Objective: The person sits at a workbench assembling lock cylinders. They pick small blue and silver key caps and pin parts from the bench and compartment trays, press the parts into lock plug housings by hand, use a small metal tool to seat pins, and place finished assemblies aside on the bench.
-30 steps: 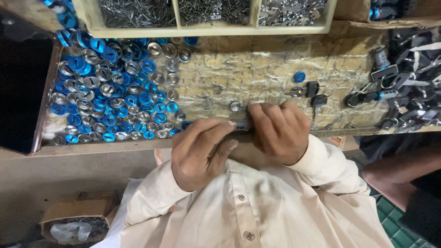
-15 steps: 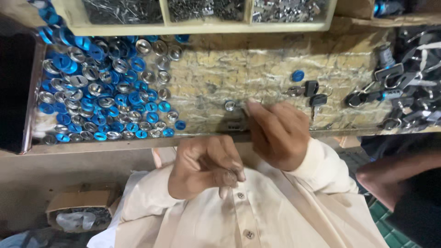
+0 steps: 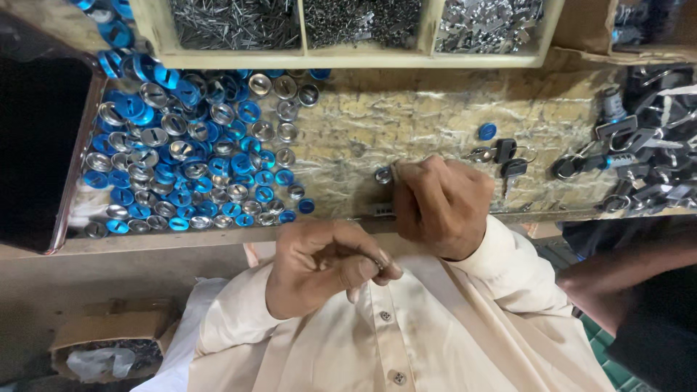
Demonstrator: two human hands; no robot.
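My left hand (image 3: 327, 265) is curled near my chest, below the table's front edge, with thumb and fingers pinched on a small metal part (image 3: 379, 263). My right hand (image 3: 443, 207) rests on the worn wooden table (image 3: 406, 123) at its front edge. Its fingers are closed on a small metal piece (image 3: 379, 210), mostly hidden under the hand. A single silver round cap (image 3: 383, 175) lies just left of its fingertips.
A heap of blue and silver round caps (image 3: 189, 152) covers the table's left side. Black-headed keys (image 3: 508, 156) and key rings (image 3: 639, 160) lie to the right, near one blue cap (image 3: 487, 131). A partitioned tray of metal pins (image 3: 348, 29) stands behind. Another person's arm (image 3: 624, 276) is at the right.
My left hand has drawn back from the table edge toward my chest, still pinched shut. My right hand has stayed at the edge.
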